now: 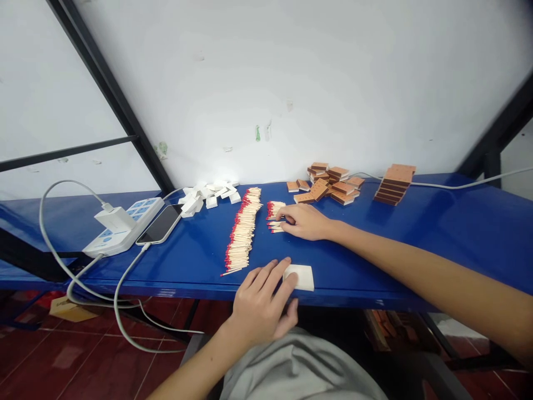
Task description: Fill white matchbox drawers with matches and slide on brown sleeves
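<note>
My left hand point(262, 300) rests at the near edge of the blue table point(416, 233), fingers curled against a small white matchbox tray point(300, 276). My right hand point(303, 221) reaches across the table, fingers pinched on a small bunch of red-tipped matches point(275, 214). To its left, a long row of red-tipped matches point(244, 230) lies spread out on the table.
A pile of white inner trays point(208, 195) sits at the back. Brown matchbox sleeves lie in a heap point(328, 183) and a neat stack point(395, 184). A phone point(160, 224), a power strip point(125, 225) with charger and cables sit at left.
</note>
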Demonstrator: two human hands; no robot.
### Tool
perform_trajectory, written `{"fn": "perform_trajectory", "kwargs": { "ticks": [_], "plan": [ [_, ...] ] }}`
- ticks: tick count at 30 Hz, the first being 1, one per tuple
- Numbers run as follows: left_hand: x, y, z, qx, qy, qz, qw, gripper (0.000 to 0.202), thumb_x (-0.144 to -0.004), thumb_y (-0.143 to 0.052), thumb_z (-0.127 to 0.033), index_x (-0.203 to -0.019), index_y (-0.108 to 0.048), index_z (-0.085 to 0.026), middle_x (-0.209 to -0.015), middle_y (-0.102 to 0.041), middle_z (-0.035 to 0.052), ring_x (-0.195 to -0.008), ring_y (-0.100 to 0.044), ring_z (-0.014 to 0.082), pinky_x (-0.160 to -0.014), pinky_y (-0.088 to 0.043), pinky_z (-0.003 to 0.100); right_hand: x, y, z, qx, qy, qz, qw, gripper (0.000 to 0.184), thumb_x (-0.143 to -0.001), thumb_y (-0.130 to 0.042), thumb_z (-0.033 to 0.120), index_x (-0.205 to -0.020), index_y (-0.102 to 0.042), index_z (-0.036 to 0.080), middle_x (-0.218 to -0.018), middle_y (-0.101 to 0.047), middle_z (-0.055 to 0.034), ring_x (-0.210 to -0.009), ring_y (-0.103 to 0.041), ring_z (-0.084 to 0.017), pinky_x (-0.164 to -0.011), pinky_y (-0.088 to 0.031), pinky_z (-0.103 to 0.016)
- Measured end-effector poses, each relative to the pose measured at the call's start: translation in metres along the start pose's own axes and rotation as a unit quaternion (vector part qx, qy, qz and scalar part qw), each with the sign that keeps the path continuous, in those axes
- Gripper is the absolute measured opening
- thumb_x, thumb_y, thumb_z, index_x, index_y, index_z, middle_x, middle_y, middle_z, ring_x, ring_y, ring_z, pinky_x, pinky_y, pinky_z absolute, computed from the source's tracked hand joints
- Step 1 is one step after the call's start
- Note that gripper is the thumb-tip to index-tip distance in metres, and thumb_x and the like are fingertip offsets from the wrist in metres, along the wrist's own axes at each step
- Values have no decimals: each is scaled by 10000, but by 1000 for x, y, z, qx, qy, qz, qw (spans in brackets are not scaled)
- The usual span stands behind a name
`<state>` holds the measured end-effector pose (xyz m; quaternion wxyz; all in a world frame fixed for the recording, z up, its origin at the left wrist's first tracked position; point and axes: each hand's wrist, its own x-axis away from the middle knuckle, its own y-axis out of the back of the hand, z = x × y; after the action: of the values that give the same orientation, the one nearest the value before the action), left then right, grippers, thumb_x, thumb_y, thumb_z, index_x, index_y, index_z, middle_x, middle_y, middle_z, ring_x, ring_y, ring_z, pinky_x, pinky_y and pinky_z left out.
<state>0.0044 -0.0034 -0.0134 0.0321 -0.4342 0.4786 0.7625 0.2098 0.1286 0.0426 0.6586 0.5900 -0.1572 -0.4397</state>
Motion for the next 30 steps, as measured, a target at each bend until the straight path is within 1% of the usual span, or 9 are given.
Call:
{"fn": "perform_trajectory", "kwargs": {
  "ticks": [6,11,15,21,24,27,30],
  "plan": [
    [0,-1,0,-2,-1,-2,1000,333,-858,-528,-276,-1150,-636,-158,-1352,-622,127,-1118,-637,292,-864,-514,396,0,-1,-1,-3,-1,-4,1000,211,-865,-529,246,-1008,-678,199,-784,-640,-9,-657,-509,-144,-623,-284,-250],
    [0,-1,0,-2,-3,-6,1000,334,-850,-536,-275,-1145,-636,-154,-1345,-627,127,-1112,-641,292,-862,-512,395,0,-2,-3,-9,1,-5,1000,177,-871,-515,244,-968,-658,205,-740,-603,7,-629,-478,-135,-612,-266,-247],
    [-1,0,0,-3,-4,-8,1000,334,-855,-532,-276,-1147,-635,-151,-1342,-628,132,-1110,-642,294,-858,-512,397,1,-2,-3,-23,2,-23,999,134,-855,-519,229,-936,-622,200,-728,-580,17,-624,-457,-132,-604,-262,-245],
    [-1,-1,1,1,-5,-11,1000,332,-852,-537,-273,-1144,-636,-149,-1335,-633,133,-1100,-646,298,-857,-506,399,1,-3,-2,-52,54,-37,997,55,-830,-527,185,-821,-581,185,-704,-548,23,-606,-435,-114,-618,-288,-240],
    [0,-1,1,2,-5,-13,1000,332,-852,-534,-274,-1142,-635,-147,-1330,-636,135,-1093,-648,299,-850,-506,399,0,-5,-4,-60,81,-46,994,75,-822,-541,174,-754,-571,179,-681,-535,21,-604,-443,-111,-614,-301,-237],
    [0,0,1,3,-6,-13,1000,334,-852,-534,-275,-1143,-635,-145,-1332,-635,136,-1094,-647,302,-846,-505,402,-1,-7,-6,-68,112,-57,990,103,-828,-547,162,-739,-597,171,-668,-548,13,-605,-461,-113,-616,-321,-238],
    [0,0,0,4,-4,-13,1000,339,-851,-539,-276,-1148,-637,-146,-1339,-629,138,-1102,-644,304,-850,-504,404,-1,-7,-7,-77,135,-66,986,117,-840,-559,161,-780,-659,161,-676,-589,-1,-605,-490,-116,-622,-347,-238]
  ]
}}
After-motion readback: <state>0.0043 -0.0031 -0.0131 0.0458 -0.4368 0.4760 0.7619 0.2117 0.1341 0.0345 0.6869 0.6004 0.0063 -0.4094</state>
